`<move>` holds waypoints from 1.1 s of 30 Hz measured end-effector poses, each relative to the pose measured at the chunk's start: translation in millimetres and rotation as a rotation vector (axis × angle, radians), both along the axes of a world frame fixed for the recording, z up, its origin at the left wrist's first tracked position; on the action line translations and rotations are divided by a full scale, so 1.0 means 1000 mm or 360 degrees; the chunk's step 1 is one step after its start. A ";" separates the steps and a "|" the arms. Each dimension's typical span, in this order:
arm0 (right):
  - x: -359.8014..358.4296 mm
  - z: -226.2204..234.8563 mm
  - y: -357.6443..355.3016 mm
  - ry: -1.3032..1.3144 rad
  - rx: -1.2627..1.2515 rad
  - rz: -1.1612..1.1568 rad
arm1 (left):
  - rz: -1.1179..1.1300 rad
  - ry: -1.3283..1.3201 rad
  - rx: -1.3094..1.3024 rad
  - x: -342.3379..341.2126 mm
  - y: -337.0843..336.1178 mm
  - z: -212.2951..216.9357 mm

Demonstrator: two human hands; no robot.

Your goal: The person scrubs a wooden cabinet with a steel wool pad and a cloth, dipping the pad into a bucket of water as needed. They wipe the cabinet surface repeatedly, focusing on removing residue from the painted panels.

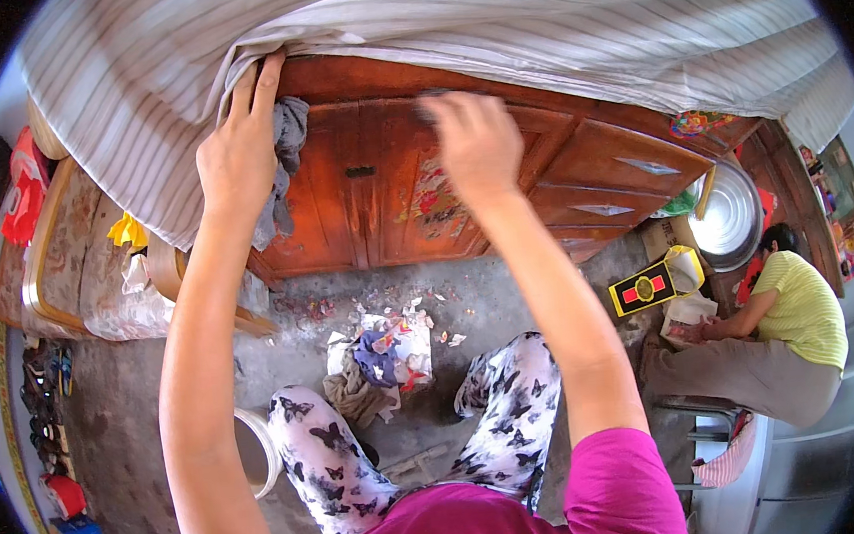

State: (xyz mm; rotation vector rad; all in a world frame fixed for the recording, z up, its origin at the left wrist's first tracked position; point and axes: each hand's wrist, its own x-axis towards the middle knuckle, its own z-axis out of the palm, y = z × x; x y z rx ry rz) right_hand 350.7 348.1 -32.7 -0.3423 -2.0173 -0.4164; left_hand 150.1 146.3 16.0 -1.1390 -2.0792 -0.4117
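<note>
While both arms are raised toward twelve o'clock:
Left hand point(237, 151): clenched on the striped cloth point(448, 24), grey rag point(283, 163) pinned beneath.
Right hand point(475, 143): blurred, grip cannot be told, at the wooden cabinet point(392, 199) top.

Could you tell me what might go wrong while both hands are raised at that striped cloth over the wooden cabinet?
The grey rag hangs pinched under the left hand where it grips the striped cloth; it could slip down onto the litter pile. The right hand looks blurred at the cabinet edge and may knock it. The white bucket stands close beside the person's leg, so a shift of footing might tip it.
</note>
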 end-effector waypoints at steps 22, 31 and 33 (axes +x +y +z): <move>-0.020 -0.016 -0.013 0.0101 -0.0174 0.0274 | -0.0050 -0.0095 0.0001 -0.002 -0.003 -0.002; 0.049 -0.061 -0.040 0.0251 -0.1195 0.0321 | -0.0050 -0.0245 0.0944 -0.029 -0.023 -0.027; 0.060 -0.076 -0.050 0.0260 -0.1319 0.0395 | 0.0035 -0.0337 0.1129 -0.029 -0.017 -0.023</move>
